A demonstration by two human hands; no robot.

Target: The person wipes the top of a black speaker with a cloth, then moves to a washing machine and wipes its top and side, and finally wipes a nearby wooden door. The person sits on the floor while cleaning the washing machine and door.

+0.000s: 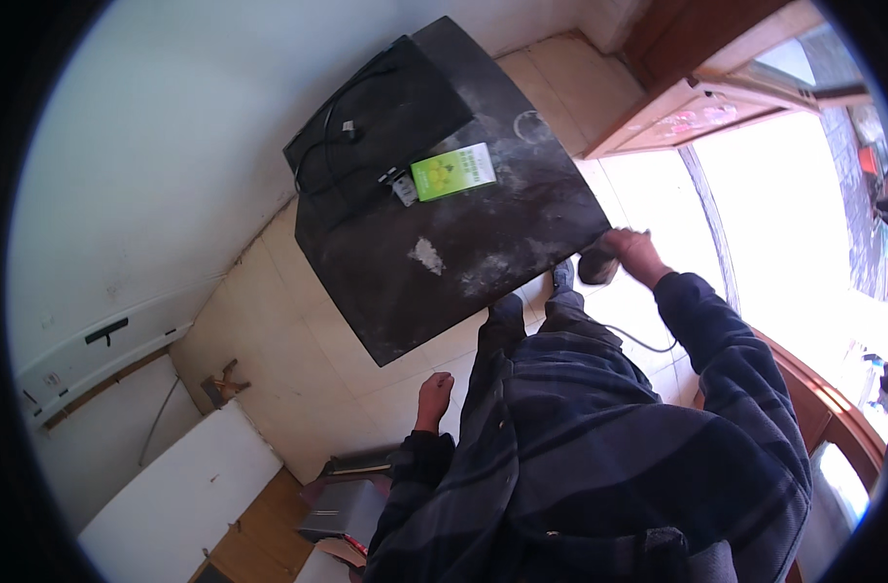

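A dark, worn table (342, 284) stands before me. At its right front corner my right hand (630, 251) is closed around a dark brown rounded object (597, 267), whose kind I cannot make out. Below that hand a thin cord (637, 341) hangs in a loop; where its ends run is hidden. My left hand (435, 397) hangs by my side, fingers curled, with nothing visible in it. A green and white box (454, 172) with printing lies on the tabletop. Beside it sits a small silver-grey device (404, 188). Behind them lies a flat black panel (429, 87) with black cables (328, 120) across it.
An open wooden door (692, 109) and a bright doorway (772, 189) are on the right. A wooden stool-like piece (225, 384) stands on the tiled floor (283, 328) at left. Near it is a white-topped surface (188, 481). A grey box (345, 506) stands behind my left arm.
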